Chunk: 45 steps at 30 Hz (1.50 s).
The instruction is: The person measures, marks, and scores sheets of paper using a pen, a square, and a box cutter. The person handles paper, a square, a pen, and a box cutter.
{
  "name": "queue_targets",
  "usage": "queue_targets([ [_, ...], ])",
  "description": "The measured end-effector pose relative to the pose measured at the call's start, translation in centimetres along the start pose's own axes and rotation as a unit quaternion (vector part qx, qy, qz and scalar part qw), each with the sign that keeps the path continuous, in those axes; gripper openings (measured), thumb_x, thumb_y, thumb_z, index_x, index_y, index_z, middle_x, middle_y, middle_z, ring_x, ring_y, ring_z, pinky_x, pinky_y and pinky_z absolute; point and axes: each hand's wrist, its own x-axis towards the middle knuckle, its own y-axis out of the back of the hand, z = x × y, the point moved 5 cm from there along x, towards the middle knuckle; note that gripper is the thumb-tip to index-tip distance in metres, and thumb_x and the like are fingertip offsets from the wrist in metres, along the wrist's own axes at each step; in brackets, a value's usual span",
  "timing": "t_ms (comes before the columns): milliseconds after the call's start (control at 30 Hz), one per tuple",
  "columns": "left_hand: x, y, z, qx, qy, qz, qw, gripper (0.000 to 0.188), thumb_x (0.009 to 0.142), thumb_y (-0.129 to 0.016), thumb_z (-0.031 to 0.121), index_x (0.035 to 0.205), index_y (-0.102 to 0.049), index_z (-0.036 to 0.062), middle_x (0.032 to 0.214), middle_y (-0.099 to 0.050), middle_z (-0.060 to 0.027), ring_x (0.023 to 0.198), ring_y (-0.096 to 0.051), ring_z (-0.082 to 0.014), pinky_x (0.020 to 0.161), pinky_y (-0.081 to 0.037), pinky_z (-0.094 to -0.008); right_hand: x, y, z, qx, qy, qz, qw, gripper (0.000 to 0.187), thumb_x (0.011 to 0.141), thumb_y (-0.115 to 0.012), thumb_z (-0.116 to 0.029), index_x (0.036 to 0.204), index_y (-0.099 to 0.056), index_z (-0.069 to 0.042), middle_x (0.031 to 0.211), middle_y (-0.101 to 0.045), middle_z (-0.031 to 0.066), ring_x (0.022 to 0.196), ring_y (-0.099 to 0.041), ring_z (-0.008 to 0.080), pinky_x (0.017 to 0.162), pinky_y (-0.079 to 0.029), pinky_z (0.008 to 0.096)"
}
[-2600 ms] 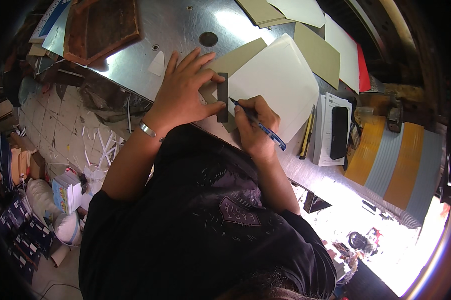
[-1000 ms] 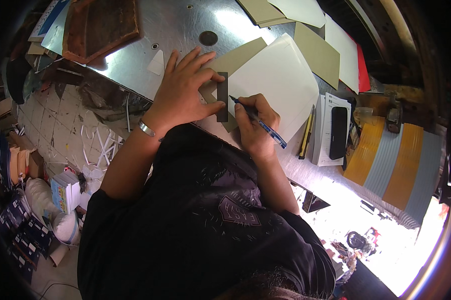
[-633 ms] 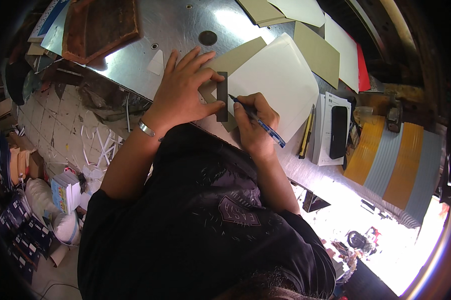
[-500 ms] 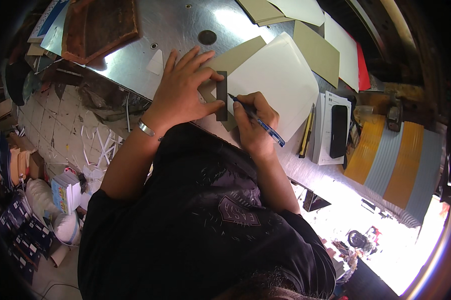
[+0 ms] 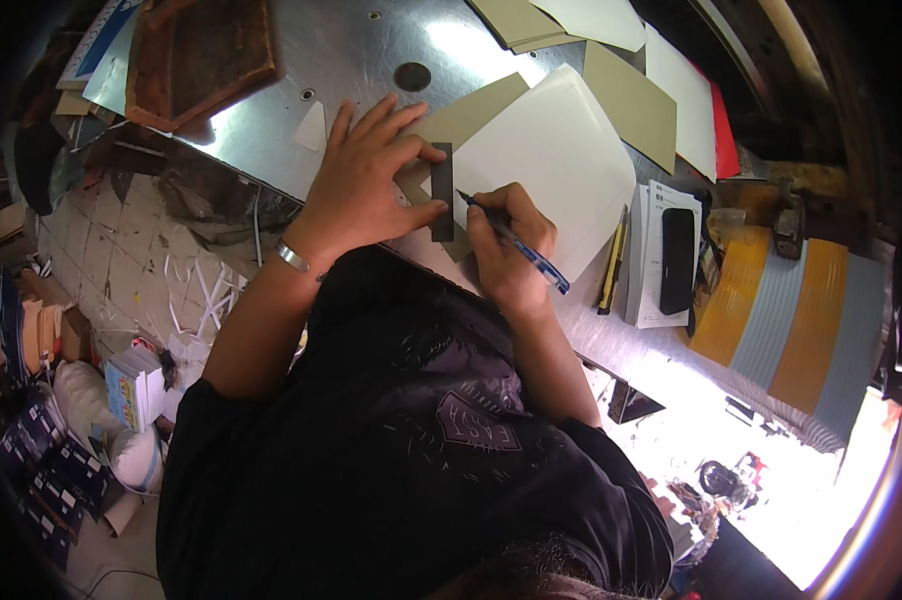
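While the spread left hand (image 5: pixel 363 182) pins a strip (image 5: pixel 443 183), the right (image 5: pixel 514 246) clamps a pen (image 5: pixel 539 264).

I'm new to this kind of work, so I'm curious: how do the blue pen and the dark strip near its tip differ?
Shape: the blue pen is a slim barrel; the dark strip is a flat, wider bar.
Colour: the blue pen has paler patches; the dark strip looks evenly dark.
Pose: the blue pen slants in the right hand; the dark strip lies flat under the left hand.
Both are long and straight.
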Motion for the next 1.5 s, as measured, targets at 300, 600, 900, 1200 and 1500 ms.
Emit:
queue_targets([
  [300, 0.0, 0.2, 0.1, -0.004, 0.002, -0.003, 1.000, 0.051, 0.075, -0.096, 0.042, 0.117, -0.078, 0.0190, 0.163, -0.058, -0.0096, 0.159, -0.044, -0.0374, 0.135, -0.019, -0.0650, -0.2, 0.6, 2.0, 0.108, -0.027, 0.031, 0.993, 0.010, 0.096, -0.074, -0.005, 0.101, -0.071, 0.003, 0.083, -0.074, 0.0102, 0.075, -0.070, 0.0144, 0.069, -0.054, 0.0322],
  [600, 0.4, 0.3, 0.5, -0.001, 0.010, -0.030, 0.999, 0.054, 0.076, -0.097, 0.038, 0.122, -0.078, 0.0172, 0.167, -0.055, -0.0106, 0.162, -0.040, -0.0400, 0.134, -0.017, -0.0683, 0.0, 1.5, 3.5, 0.316, -0.067, 0.046, 0.945, 0.010, 0.100, -0.070, -0.004, 0.106, -0.069, 0.004, 0.094, -0.073, 0.0085, 0.090, -0.067, 0.0133, 0.083, -0.052, 0.0280],
  [900, 0.6, 0.4, 0.7, -0.001, -0.010, -0.041, 0.999, 0.055, 0.076, -0.098, 0.035, 0.122, -0.076, 0.0139, 0.164, -0.060, -0.0098, 0.161, -0.043, -0.0431, 0.132, -0.019, -0.0712, 0.1, 1.4, 2.9, 0.305, -0.055, 0.031, 0.950, 0.012, 0.102, -0.070, -0.006, 0.107, -0.069, 0.005, 0.093, -0.073, 0.0076, 0.090, -0.066, 0.0128, 0.083, -0.052, 0.0290],
  [1200, 0.5, 0.2, 0.6, -0.015, -0.025, -0.038, 0.999, 0.053, 0.076, -0.099, 0.034, 0.119, -0.077, 0.0116, 0.153, -0.070, -0.0083, 0.156, -0.050, -0.0448, 0.130, -0.022, -0.0723, 0.0, 0.9, 3.1, 0.311, -0.071, 0.022, 0.947, 0.012, 0.102, -0.072, -0.007, 0.107, -0.069, 0.003, 0.095, -0.074, 0.0075, 0.093, -0.068, 0.0120, 0.084, -0.054, 0.0293],
  [1500, 0.4, 0.3, 0.9, -0.015, -0.038, -0.040, 0.998, 0.050, 0.077, -0.098, 0.033, 0.119, -0.080, 0.0134, 0.149, -0.074, -0.0041, 0.153, -0.054, -0.0438, 0.129, -0.025, -0.0702, 0.0, 0.7, 3.2, 0.290, -0.059, 0.020, 0.955, 0.013, 0.101, -0.074, -0.008, 0.107, -0.069, 0.003, 0.097, -0.076, 0.0091, 0.093, -0.070, 0.0128, 0.084, -0.055, 0.0302],
])
